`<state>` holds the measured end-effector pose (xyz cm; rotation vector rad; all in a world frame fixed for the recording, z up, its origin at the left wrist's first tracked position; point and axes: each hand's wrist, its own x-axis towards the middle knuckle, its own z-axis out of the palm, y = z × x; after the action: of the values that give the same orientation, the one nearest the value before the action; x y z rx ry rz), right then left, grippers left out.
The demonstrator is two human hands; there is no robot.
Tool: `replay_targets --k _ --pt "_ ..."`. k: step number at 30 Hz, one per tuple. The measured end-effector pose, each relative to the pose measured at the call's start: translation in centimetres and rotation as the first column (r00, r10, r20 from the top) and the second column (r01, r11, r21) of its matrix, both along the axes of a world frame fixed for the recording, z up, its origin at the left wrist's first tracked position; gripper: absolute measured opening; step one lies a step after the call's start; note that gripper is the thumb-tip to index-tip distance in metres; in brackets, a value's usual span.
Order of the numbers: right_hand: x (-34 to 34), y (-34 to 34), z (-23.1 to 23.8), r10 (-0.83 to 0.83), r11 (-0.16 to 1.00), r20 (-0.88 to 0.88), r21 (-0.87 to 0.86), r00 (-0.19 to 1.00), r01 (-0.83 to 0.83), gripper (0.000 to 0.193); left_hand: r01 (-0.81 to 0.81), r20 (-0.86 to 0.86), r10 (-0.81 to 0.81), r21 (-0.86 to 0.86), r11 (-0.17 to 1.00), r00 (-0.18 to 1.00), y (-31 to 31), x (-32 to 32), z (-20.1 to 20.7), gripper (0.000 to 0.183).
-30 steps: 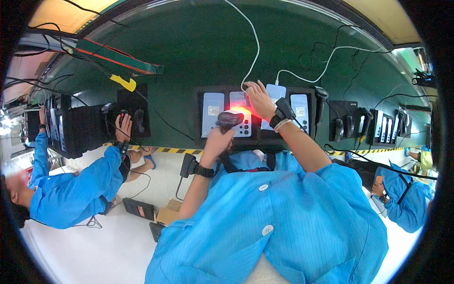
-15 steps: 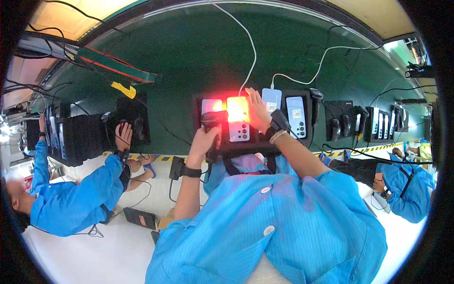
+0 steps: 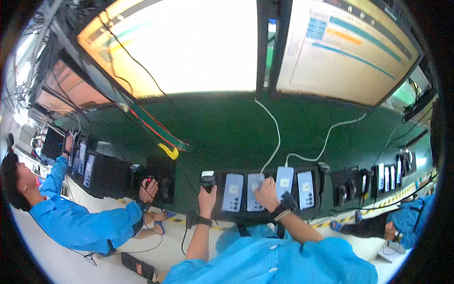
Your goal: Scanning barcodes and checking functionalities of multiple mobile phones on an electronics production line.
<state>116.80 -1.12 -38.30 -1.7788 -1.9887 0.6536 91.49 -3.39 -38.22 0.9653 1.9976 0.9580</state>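
Observation:
My left hand [image 3: 206, 199] grips a black handheld barcode scanner [image 3: 208, 180], held at the left of a row of phones. In that row lie a light blue phone [image 3: 232, 194], a second phone [image 3: 255, 201] under my right hand, a third phone [image 3: 284, 180] and a fourth phone [image 3: 306, 189], with pale labels on their backs. My right hand [image 3: 268, 194] has its fingers curled at the second phone's upper part, close to the end of a white cable [image 3: 278, 137]. What the fingertips hold is hidden.
Two large monitors [image 3: 307, 61] stand behind the green bench [image 3: 222, 128]. Another white cable [image 3: 326, 142] runs to the third phone. A second scanner [image 3: 323, 180] stands right of the row. Co-workers in blue sit on both sides, one holding a dark device [image 3: 150, 182].
The view has tilted up toward the monitors. The scanner has moved left off the phones, and its red glow no longer shows on them. My right hand has curled over the second phone.

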Motion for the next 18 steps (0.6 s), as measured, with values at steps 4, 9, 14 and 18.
replay_targets --k 4,9,14,18 --pt "-1.2 -1.8 -0.9 0.078 0.994 0.122 -0.081 0.99 -0.068 0.053 0.053 -0.109 -0.063 -0.093 0.994 0.992 0.7 -1.2 -2.6 0.056" --pt "-1.9 -1.6 -2.6 0.084 0.996 0.092 0.029 0.992 -0.087 0.043 -0.039 -0.416 -0.045 -0.19 0.981 0.908 0.5 -0.7 -5.1 0.07" --pt "-0.4 0.0 -5.1 -0.097 0.929 -0.048 0.354 0.994 0.108 0.046 0.331 -0.544 -0.065 0.407 0.851 0.837 1.4 5.6 0.5 0.044" --pt "0.5 0.9 -1.4 -0.199 0.978 -0.447 -0.142 0.872 0.151 0.031 0.365 -0.188 -0.317 0.333 0.87 0.929 1.6 8.8 -1.8 0.041"
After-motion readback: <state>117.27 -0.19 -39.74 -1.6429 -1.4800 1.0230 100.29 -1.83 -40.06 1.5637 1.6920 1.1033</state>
